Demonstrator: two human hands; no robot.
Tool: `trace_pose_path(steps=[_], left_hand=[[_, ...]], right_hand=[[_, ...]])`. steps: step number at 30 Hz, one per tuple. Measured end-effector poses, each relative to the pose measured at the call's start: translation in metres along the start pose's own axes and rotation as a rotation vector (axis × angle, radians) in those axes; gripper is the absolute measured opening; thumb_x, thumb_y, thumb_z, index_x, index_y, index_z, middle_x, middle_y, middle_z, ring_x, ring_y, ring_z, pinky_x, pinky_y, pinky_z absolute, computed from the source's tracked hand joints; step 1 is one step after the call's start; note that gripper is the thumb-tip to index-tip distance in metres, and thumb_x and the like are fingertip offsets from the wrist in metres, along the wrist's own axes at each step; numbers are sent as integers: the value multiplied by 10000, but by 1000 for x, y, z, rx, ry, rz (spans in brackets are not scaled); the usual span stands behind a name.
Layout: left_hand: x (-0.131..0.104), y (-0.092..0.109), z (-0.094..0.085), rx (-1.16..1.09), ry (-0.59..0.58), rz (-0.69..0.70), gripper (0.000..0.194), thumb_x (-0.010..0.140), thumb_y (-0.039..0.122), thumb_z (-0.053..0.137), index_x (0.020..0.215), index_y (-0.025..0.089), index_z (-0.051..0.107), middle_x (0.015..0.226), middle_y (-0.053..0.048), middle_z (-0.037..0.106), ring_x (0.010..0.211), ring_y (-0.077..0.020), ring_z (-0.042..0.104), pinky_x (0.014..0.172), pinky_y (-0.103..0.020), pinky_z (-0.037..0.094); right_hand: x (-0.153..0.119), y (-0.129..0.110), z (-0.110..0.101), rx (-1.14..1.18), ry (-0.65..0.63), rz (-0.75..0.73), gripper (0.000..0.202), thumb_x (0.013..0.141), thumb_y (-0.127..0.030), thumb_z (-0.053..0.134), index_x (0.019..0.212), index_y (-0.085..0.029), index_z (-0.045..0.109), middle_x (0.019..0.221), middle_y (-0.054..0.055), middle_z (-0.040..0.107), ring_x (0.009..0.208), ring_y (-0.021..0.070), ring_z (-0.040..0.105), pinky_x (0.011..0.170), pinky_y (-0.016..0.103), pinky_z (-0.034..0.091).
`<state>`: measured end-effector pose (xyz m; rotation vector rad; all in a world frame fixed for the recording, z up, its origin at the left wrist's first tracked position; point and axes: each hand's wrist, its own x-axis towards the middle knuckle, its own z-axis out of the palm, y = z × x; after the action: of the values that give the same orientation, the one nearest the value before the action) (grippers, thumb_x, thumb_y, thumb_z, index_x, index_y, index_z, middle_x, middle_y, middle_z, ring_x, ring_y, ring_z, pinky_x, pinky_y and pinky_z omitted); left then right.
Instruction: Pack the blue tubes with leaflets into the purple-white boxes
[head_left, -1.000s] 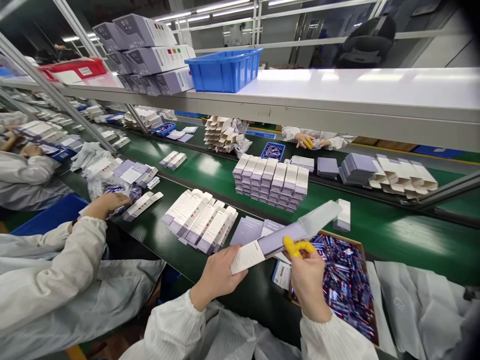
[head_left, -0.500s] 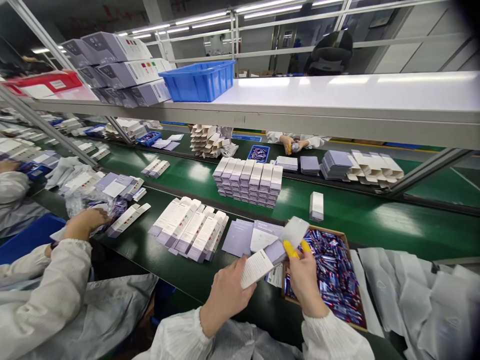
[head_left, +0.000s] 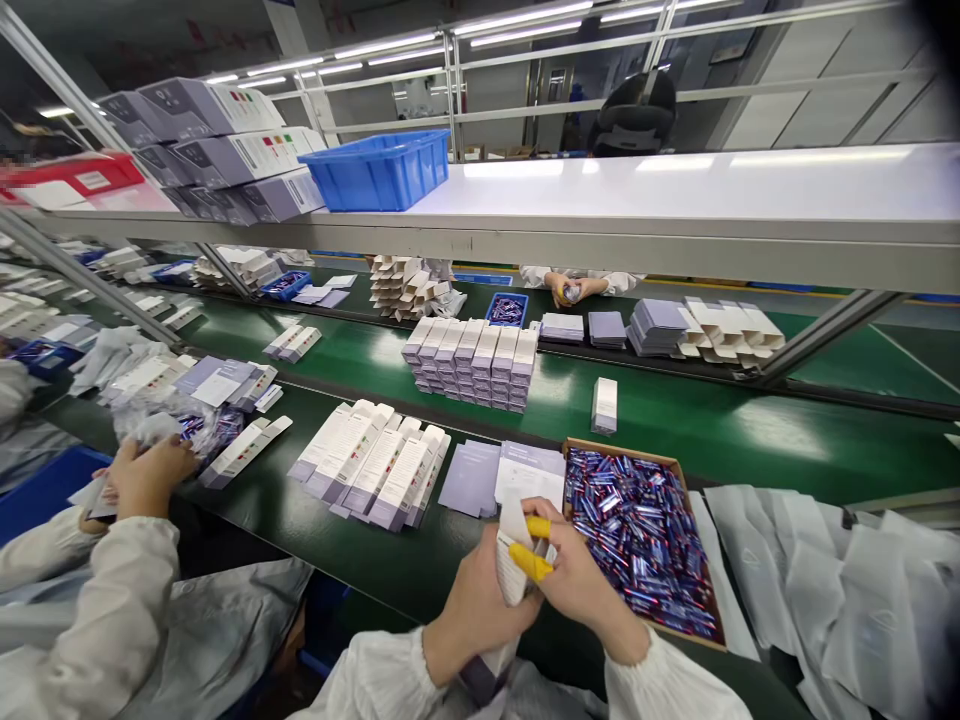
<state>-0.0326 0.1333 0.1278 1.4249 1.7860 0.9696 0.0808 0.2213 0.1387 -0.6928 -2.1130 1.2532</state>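
Note:
My left hand (head_left: 474, 602) is wrapped round a small white and lilac carton (head_left: 510, 572), held tilted near my body. At the carton's upper end, my right hand (head_left: 577, 575) has its fingers closed, with yellow finger cots on thumb and forefinger. A whitish strip (head_left: 513, 515) sticks up there; whether it is a flap or a pouch I cannot tell. Right of my hands lies a cardboard tray (head_left: 681, 462) full of small blue and red wrapped batteries (head_left: 637, 530). Behind my hands are lilac leaflets (head_left: 471, 478), and to the left several flat-lying cartons (head_left: 375, 465).
Stacked cartons (head_left: 472, 360) and one standing carton (head_left: 604, 405) are on the green belt (head_left: 690, 410). Whitish pouches (head_left: 810, 570) lie at the right. A co-worker's hands (head_left: 146, 475) are at the left, another's (head_left: 574, 288) across. A shelf (head_left: 637, 230) spans above, bearing a blue bin (head_left: 379, 170).
My right hand has moved left and down, bringing its yellow-tipped fingers against the carton's end. The carton now stands steeper, closer to my body. The left co-worker's hands have shifted.

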Motion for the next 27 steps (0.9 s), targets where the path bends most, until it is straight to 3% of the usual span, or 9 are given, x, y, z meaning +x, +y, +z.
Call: trace_pose_path(steps=[3, 6, 8, 11, 15, 17, 19, 23, 27], left_hand=[[8, 5, -1, -153, -17, 30, 587, 626, 284, 624, 1130, 215, 330, 988, -21, 591, 838, -169, 580, 713, -261, 443], [12, 10, -5, -172, -9, -21, 712, 615, 285, 637, 1221, 248, 264, 1028, -16, 592, 884, -185, 577, 760, -291, 442], [10, 11, -4, -168, 33, -91, 770, 615, 292, 637, 1257, 258, 213, 1030, -23, 594, 882, -197, 581, 757, -308, 446], [3, 10, 4, -184, 89, -129, 816, 600, 266, 644, 1265, 247, 171, 1092, -53, 562, 902, -205, 578, 760, -312, 446], [-5, 3, 13, -172, 125, -87, 724, 610, 231, 621, 1214, 212, 223, 1129, -77, 523, 946, -202, 554, 800, -311, 424], [-8, 0, 14, -146, 106, -66, 581, 625, 198, 586, 1132, 203, 303, 1043, -57, 553, 895, -185, 561, 778, -298, 425], [-9, -2, 12, -107, 87, -64, 427, 629, 169, 554, 1009, 203, 360, 955, -35, 567, 839, -172, 563, 744, -284, 424], [-11, -2, 9, -39, 90, -142, 364, 624, 136, 522, 925, 210, 331, 894, -29, 565, 803, -180, 562, 718, -291, 418], [-14, 1, 11, -111, 77, -87, 352, 654, 123, 496, 932, 212, 300, 1019, -66, 544, 881, -179, 560, 761, -296, 422]], right_hand=[[-1, 0, -1, -56, 81, -99, 93, 755, -274, 529, 786, -200, 576, 1228, 102, 447, 1119, 225, 409, 953, 390, 303], [-1, 8, 2, -166, 152, -146, 69, 742, -278, 535, 733, -223, 577, 939, 67, 615, 967, 221, 520, 955, 435, 285], [0, 12, 8, -198, 302, -19, 96, 717, -309, 551, 752, -224, 580, 797, 50, 621, 812, 211, 562, 847, 409, 382], [0, 14, 19, -279, 465, 251, 140, 690, -330, 548, 742, -205, 584, 856, 82, 606, 755, 217, 550, 685, 362, 424], [-1, 12, 22, -486, 266, 168, 103, 659, -208, 511, 601, -219, 596, 699, 46, 587, 748, 220, 520, 842, 457, 306], [-2, 12, 19, -472, 217, 103, 109, 645, -228, 539, 550, -225, 592, 771, 48, 591, 875, 256, 498, 926, 517, 177], [-4, 13, 18, -288, 283, 123, 125, 658, -296, 547, 568, -227, 598, 888, 54, 590, 999, 281, 454, 954, 516, 150], [-15, 18, 26, 474, 563, 463, 253, 689, -418, 515, 842, -232, 592, 992, 52, 587, 967, 236, 518, 839, 416, 390], [-20, 17, 45, 1066, 345, 732, 362, 600, -358, 634, 922, -202, 583, 943, 55, 642, 878, 232, 591, 752, 373, 468]])
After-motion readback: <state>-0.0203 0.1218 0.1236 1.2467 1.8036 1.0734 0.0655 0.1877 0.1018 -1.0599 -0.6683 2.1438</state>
